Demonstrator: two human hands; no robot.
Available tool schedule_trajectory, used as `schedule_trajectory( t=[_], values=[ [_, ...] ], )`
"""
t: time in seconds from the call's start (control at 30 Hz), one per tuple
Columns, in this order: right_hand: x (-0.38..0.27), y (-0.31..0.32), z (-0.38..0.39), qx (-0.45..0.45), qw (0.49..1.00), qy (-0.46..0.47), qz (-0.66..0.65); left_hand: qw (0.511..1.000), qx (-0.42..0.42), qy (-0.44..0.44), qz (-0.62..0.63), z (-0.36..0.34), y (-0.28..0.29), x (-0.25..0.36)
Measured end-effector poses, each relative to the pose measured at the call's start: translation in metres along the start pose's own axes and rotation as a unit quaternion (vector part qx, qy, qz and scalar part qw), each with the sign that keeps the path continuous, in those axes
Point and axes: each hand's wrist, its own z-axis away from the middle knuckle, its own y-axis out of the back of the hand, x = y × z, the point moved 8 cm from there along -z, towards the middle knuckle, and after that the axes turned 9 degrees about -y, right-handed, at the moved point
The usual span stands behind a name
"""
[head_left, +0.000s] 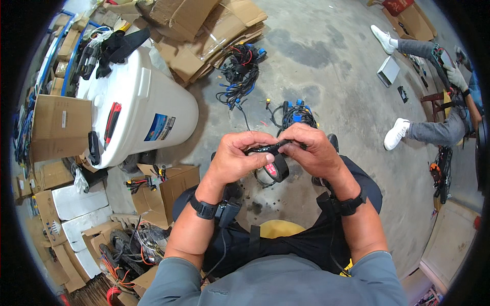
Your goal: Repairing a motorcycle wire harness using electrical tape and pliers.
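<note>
My left hand (239,159) and my right hand (312,148) meet in front of me, above the floor between my knees. A short stretch of black cable (264,149) runs between them, with the fingers of both hands pinched on it. A roll of black electrical tape (277,169) with a red label hangs just below the fingertips, beside the left thumb. Whether its loose end is wrapped round the cable is hard to make out. Beyond my hands a bundle of black cables with blue connectors (297,115) lies on the floor.
Another tangled cable bundle (241,71) lies farther off, near flattened cardboard (224,30). At the left stand a large white bucket (173,109) and an open cardboard box (171,196). A co-worker in white shoes (397,133) sits at the right, near a white box (388,71).
</note>
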Motion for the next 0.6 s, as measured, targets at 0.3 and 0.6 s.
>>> schedule_trajectory(
  t=[0.3, 0.6],
  values=[
    [-0.013, 0.008, 0.003, 0.002, 1.000, 0.029, -0.002, 0.999, 0.046, -0.020, -0.004, -0.003, 0.003, 0.011],
    [-0.013, 0.000, 0.004, -0.039, 0.999, -0.019, -0.030, 0.975, -0.015, -0.093, -0.200, -0.008, -0.002, 0.028]
  ],
)
